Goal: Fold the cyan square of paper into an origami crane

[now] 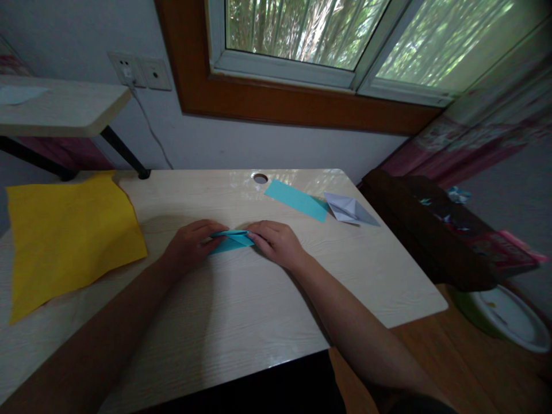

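A folded piece of turquoise paper is held between my two hands over the middle of the table. My left hand pinches its left end, thumb in front and fingers behind. At the other end, my right hand grips the paper the same way. The fold's upper edge stands slightly raised, and my fingers hide both ends. Beyond my right hand lies a flat turquoise paper strip, with a folded white paper boat beside its right end.
A yellow sheet covers the table's left part. A raised shelf on black legs stands at the back left, near a wall socket with a plugged cable. Past the table's right edge are a dark brown cabinet and a round white basin.
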